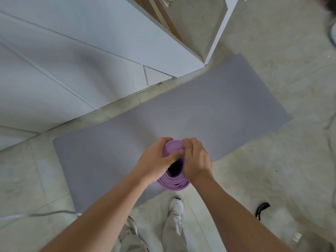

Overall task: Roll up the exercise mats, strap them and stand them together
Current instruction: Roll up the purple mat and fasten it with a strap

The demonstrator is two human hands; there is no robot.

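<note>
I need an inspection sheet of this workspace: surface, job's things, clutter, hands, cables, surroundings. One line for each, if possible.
Surface: pale tiled floor, stained.
Job's things: purple rolled mat held upright, no strap seen on it; grey mat lying flat, unrolled; black strap on the floor, apart from both.
Clutter: small white scrap beside the right forearm.
Hands: left hand and right hand both grip the roll's top end.
Cables: grey cable on the floor at left.
Surroundings: white wall panels.
</note>
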